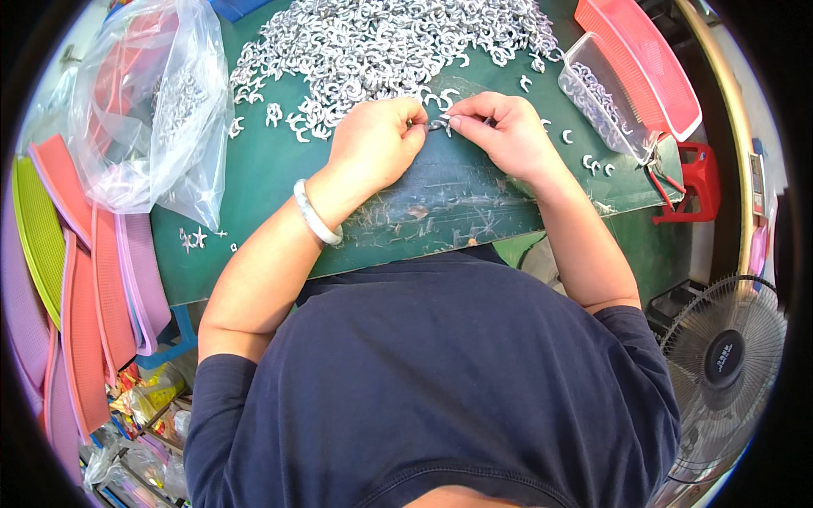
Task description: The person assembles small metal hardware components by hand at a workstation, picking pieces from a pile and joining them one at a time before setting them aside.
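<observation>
Handwork on a small silvery-grey piece [439, 125] was, as far as I could judge from where I stood, the step in hand. It sat between the person's 2 hands, over the green table [474, 207], just on the near side of a wide heap of grey, crescent-shaped bits [389, 51]. The left hand [373, 140] pinched at its left side, thumb against bent forefinger, and a pale bangle [315, 218] ringed that wrist. The right hand [506, 140] pinched from the opposite side, its thumb pointing in toward the left. Whether they gripped 1 bit or 2 set together, I could not tell; it was too small.

Off to the right stood a clear tub [587, 123] with more bits in it, a coral basket [675, 102] just beside it. A few loose crescents [590, 163] lay between the tub and the right forearm. A clear plastic bag [199, 127] slumped at the table's left.

To my eye, the next move called for fingertip control rather than strength: both pinches steady, since a slip could lose the piece among its look-alikes.
</observation>
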{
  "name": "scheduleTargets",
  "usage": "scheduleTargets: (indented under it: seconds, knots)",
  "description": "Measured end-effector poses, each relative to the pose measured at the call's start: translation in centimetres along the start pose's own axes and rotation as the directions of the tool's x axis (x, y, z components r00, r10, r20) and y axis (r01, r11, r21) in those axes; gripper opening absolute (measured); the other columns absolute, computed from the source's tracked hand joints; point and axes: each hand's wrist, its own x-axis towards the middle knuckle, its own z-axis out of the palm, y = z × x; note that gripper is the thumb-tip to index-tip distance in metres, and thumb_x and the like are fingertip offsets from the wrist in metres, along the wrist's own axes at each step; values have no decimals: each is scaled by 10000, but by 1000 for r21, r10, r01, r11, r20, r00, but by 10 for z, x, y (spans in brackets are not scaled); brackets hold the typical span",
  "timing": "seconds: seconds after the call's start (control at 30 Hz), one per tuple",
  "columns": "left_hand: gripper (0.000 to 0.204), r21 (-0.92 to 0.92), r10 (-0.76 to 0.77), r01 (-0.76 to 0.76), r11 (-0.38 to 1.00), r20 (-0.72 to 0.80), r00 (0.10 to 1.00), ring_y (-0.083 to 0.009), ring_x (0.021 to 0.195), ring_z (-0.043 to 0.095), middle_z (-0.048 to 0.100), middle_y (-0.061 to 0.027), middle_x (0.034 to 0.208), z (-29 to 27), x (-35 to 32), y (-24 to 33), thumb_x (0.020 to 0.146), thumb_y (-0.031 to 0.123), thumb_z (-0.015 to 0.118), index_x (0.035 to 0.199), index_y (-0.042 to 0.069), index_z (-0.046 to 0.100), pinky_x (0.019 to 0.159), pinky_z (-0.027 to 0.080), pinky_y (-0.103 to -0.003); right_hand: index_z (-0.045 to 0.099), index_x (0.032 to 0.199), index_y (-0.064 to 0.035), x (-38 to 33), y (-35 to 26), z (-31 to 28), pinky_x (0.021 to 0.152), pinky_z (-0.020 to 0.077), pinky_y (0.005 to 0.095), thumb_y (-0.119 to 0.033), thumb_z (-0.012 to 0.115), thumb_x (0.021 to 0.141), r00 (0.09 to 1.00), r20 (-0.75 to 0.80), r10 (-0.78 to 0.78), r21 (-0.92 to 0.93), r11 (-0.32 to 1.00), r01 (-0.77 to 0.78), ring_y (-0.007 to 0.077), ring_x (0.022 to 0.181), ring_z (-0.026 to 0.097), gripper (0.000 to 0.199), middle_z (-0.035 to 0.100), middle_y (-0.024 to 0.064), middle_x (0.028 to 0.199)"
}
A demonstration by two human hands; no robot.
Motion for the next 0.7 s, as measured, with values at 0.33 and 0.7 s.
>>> scheduleTargets:
  seconds: [0.33, 0.7]
  knots:
    - [22, -796, -123, 228, 560, 192, 974, -42, 484, 388, 471, 47, 598, -13, -11, -9, 820, 91, 560, 825, 70, 563, 419, 284, -182, 679, 923, -17, -12, -7, -15, 541, 381, 163, -96, 664, 800, 975, 170, 142, 548, 809, -213, 15, 634, 487, 146, 633, -11, 753]
    - [81, -869, 73, 482, -114, 476, 876, -84, 512, 383, 409, 1, 604, -19, -22, -9, 862, 150, 477, 868, 70, 493, 381, 262, -177, 681, 910, -14, -16, -15, -7, 708, 430, 217, -19, 679, 765, 994, 96, -54, 563, 826, -10, 77, 780, 544, 145, 624, 16, 844]
